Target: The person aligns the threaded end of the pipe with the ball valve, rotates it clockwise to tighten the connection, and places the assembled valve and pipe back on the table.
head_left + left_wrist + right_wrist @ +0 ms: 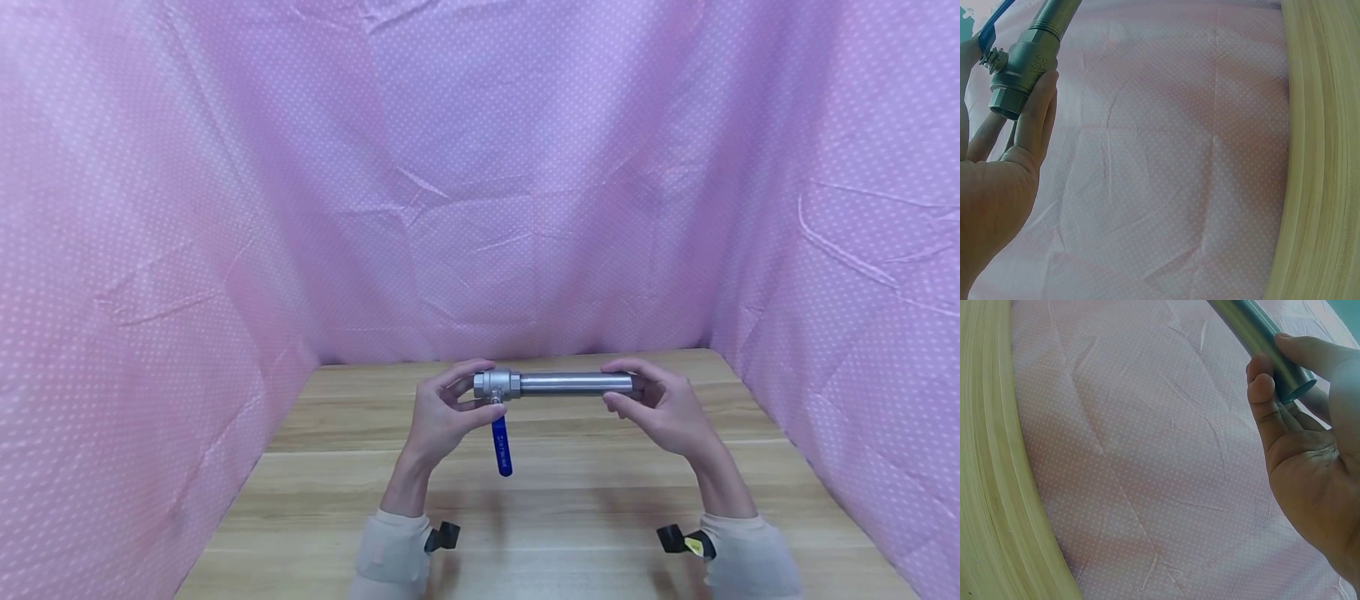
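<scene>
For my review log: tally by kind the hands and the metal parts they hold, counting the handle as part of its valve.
Hands: 2 (left hand, right hand)
Blue-handled valve: 1
Steel pipe: 1
Total: 4

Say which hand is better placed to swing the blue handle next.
Probably the left hand: it holds the valve, and its thumb is at the valve end of the blue handle. The right hand grips the far end of the pipe, away from the handle, so it could steady the pipe.
</scene>
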Demonstrator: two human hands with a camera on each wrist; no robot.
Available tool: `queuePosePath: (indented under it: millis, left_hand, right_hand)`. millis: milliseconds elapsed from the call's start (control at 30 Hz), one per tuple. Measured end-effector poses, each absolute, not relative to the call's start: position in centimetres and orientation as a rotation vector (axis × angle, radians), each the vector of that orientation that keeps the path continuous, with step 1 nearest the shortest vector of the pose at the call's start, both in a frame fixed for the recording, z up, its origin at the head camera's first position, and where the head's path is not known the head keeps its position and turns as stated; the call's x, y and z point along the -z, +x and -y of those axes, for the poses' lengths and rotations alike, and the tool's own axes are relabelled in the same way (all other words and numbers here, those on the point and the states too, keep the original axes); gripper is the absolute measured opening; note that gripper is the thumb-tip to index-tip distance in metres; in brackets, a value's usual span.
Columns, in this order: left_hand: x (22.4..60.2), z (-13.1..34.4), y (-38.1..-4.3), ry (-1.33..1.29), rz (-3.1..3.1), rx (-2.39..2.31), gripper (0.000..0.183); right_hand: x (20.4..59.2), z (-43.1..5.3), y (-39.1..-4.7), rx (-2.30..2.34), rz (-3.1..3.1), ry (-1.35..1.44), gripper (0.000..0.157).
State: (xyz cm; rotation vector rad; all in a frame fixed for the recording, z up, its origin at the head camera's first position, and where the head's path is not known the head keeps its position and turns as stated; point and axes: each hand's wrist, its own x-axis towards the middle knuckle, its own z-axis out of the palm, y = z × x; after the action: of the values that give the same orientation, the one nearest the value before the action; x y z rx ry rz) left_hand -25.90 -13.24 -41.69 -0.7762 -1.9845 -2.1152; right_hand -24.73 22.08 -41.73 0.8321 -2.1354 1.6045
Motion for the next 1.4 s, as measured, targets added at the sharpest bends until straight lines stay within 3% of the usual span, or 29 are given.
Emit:
queuePosePath:
  millis: [633,1100,1400]
  left_hand:
    - [41.63,13.21,-25.68,-0.807,1.974,2.112,0.062]
    - [41.74,13.31,-25.87,-0.798,1.969,2.124,0.063]
    - [41.77,13.37,-25.96,-0.798,1.982,2.108,0.063]
  right_hand:
    - [41.81,-21.93,-24.93,-1.591,2.105,0.871,0.029]
    - [41.83,-22.1,-25.03,-1.668,2.078,0.926,0.044]
    - [41.84,-22.0,-24.97,-1.669,2.063,0.932,0.044]
